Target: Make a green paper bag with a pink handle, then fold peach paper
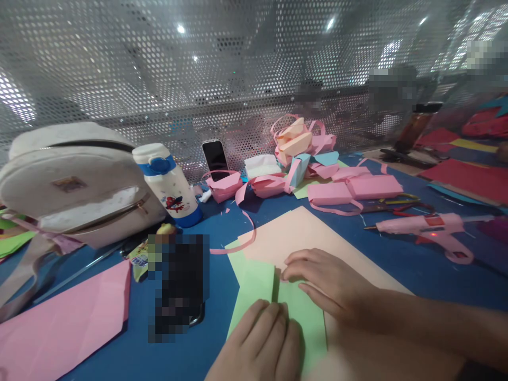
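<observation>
A sheet of light green paper (pixel 308 317) lies in front of me, its left part folded over as a raised flap. My left hand (pixel 262 341) presses on the lower part of that flap, fingers together and curled down onto the green paper. Across from it, my right hand (pixel 331 280) rests at the paper's upper right, thumb apart from the bent fingers, fingertips touching its surface. Beneath is a larger peach sheet (pixel 297 230). What lies under my left fingertips is hidden.
A pink glue gun (pixel 428 226) with a lit red light lies right, near pliers (pixel 413 209). Pink paper baskets (pixel 333 193), a phone (pixel 215 159) and a bottle (pixel 169 185) line the back. Left are a backpack (pixel 75 180) and pink paper (pixel 75 317). A perforated metal panel (pixel 159 69) stands behind.
</observation>
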A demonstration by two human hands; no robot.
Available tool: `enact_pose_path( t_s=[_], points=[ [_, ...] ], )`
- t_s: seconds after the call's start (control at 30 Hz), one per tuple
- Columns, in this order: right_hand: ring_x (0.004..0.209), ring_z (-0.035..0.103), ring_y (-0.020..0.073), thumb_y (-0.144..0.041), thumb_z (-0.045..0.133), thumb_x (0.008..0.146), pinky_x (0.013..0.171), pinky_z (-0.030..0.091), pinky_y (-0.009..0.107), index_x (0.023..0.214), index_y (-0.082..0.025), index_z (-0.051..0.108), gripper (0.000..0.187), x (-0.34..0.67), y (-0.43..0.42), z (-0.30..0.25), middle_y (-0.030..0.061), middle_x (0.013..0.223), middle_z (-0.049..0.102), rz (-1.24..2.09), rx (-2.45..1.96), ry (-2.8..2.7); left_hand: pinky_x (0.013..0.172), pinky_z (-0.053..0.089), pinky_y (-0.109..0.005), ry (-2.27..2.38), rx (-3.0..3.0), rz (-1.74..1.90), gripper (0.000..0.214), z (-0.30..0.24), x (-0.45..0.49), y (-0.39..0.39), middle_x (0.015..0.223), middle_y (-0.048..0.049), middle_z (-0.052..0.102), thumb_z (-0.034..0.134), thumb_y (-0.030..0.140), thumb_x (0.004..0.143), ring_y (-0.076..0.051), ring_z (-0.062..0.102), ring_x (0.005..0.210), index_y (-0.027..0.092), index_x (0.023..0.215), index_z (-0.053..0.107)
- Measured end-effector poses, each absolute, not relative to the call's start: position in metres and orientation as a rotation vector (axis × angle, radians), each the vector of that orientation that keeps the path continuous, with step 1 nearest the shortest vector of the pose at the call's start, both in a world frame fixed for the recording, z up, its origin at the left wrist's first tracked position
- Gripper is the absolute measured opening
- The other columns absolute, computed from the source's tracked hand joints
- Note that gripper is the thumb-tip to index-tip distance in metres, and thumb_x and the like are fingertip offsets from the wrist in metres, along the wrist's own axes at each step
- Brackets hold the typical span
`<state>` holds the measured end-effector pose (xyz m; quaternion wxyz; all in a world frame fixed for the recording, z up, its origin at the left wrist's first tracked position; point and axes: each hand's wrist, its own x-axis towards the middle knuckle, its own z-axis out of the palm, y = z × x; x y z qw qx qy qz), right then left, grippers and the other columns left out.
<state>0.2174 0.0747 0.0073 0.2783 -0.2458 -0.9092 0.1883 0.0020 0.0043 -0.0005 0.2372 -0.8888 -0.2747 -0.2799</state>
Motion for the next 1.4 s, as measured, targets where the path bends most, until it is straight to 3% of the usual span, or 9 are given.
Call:
enact_pose_path(
  t_s=[0.47, 0.7, 1.0, 1.13, 1.4],
  points=[
    [0.107, 0.059, 0.0243, -0.009, 0.039, 0.095, 0.09, 0.047, 0.041, 0.108, -0.018, 0.059, 0.026, 0.214, 0.078, 0.005, 0.0087, 0.107, 0.067, 0.511, -0.662, -2.562, 0.089, 0.049, -0.035, -0.749, -2.447, -0.773, 0.036, 0.0, 0.001, 0.005, 0.091, -0.0062, 0.076, 0.034, 0.007, 0.101, -0.02, 0.069, 0.085, 0.011, 0.095, 0.069],
    [0.101, 0.054, 0.0222, -0.013, 0.038, 0.098, 0.089, 0.044, 0.039, 0.114, -0.02, 0.055, 0.024, 0.22, 0.078, 0.007, 0.0082, 0.109, 0.063, 0.555, -0.655, -2.321, 0.091, 0.048, -0.036, -0.772, -2.445, -0.794, 0.032, -0.003, 0.003, 0.002, 0.092, -0.0073, 0.076, 0.038, 0.007, 0.099, -0.02, 0.07, 0.086, 0.01, 0.095, 0.07],
    [0.084, 0.048, 0.0219, -0.02, 0.05, 0.098, 0.074, 0.036, 0.035, 0.126, -0.024, 0.063, 0.031, 0.222, 0.076, 0.005, 0.0058, 0.094, 0.058, 0.351, -0.749, -2.543, 0.09, 0.047, -0.035, -0.771, -2.441, -0.777, 0.036, 0.0, 0.002, 0.005, 0.091, -0.0054, 0.077, 0.034, 0.008, 0.102, -0.019, 0.07, 0.085, 0.012, 0.093, 0.069],
    [0.082, 0.047, 0.0215, -0.019, 0.046, 0.101, 0.072, 0.031, 0.035, 0.12, -0.021, 0.066, 0.028, 0.222, 0.075, 0.005, 0.0062, 0.093, 0.061, 0.218, -0.68, -2.593, 0.09, 0.046, -0.035, -0.766, -2.433, -0.786, 0.036, 0.001, 0.003, 0.004, 0.089, -0.005, 0.077, 0.035, 0.005, 0.1, -0.02, 0.07, 0.082, 0.011, 0.092, 0.069],
    [0.083, 0.046, 0.0224, -0.021, 0.038, 0.105, 0.072, 0.03, 0.036, 0.129, -0.02, 0.061, 0.033, 0.224, 0.076, 0.006, 0.0061, 0.095, 0.062, 0.175, -0.623, -2.597, 0.091, 0.047, -0.036, -0.766, -2.424, -0.794, 0.033, -0.001, 0.003, 0.004, 0.089, -0.0053, 0.077, 0.038, 0.003, 0.097, -0.02, 0.071, 0.083, 0.012, 0.091, 0.069]
  ],
)
